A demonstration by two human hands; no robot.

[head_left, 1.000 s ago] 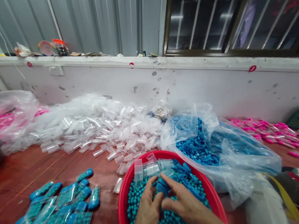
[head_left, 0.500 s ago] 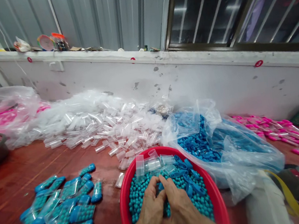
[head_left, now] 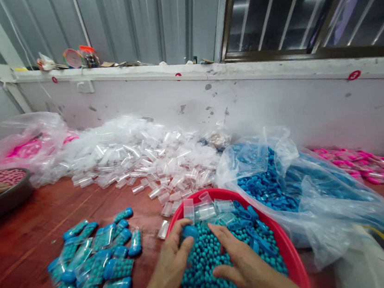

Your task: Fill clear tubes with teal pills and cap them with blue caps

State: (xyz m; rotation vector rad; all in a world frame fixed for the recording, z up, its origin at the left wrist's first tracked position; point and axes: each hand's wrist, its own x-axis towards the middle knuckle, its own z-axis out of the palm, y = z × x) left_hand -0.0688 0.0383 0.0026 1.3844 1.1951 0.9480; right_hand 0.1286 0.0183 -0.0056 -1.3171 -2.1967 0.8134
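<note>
Pinching the blue cap in my part-closed left grip, I judge it light, stiff, slick: hold its sides. Alongside, my right grip spreads empty.

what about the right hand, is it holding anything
No, the right hand is open above the beads, with nothing in its grasp.

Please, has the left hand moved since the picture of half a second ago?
Yes. Judged against the red basin, the left hand has moved left, from over the middle to the left rim, away from the right hand.
</note>
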